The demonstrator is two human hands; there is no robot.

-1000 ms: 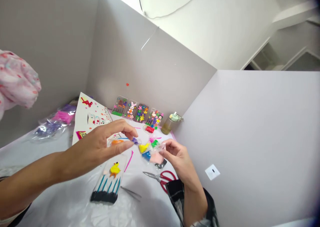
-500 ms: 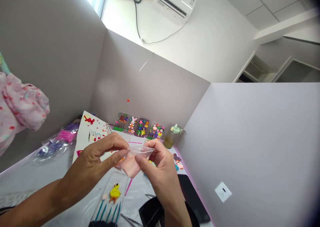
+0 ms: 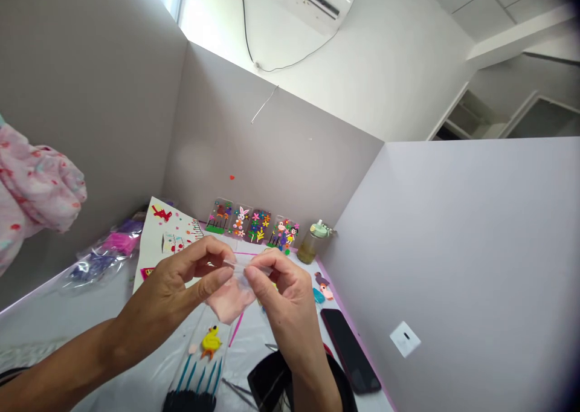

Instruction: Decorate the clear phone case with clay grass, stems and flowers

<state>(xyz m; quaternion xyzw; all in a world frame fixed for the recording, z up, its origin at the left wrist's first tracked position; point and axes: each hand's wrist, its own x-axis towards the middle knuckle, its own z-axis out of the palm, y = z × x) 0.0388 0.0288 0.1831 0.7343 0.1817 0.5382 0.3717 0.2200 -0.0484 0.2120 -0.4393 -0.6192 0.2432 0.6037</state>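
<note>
Both hands pinch the top edge of a small clear zip bag [image 3: 230, 301] that has soft pale pink material in it, perhaps clay. My left hand [image 3: 193, 273] grips the edge between thumb and fingertips on the left side. On the other side, my right hand [image 3: 281, 291] pinches the same edge close to the left fingertips. Below the bag lies a clear phone case [image 3: 199, 363] decorated with a yellow duck [image 3: 211, 342], teal strips and a black band at its lower end. A small pale pink piece [image 3: 193, 349] sits beside the duck.
Decorated clear cases [image 3: 251, 223] lean on the back partition, beside a bottle [image 3: 312, 243]. A drawn-on white sheet [image 3: 151, 237] and plastic bags [image 3: 102, 258] lie left. To the right are a black phone [image 3: 351, 351], a dark container [image 3: 267, 379] and tweezers [image 3: 238, 391].
My right hand has slid left along the bag's edge, bringing its fingertips nearer to the left ones. The bag's top looks more bunched together. The view has shifted slightly.
</note>
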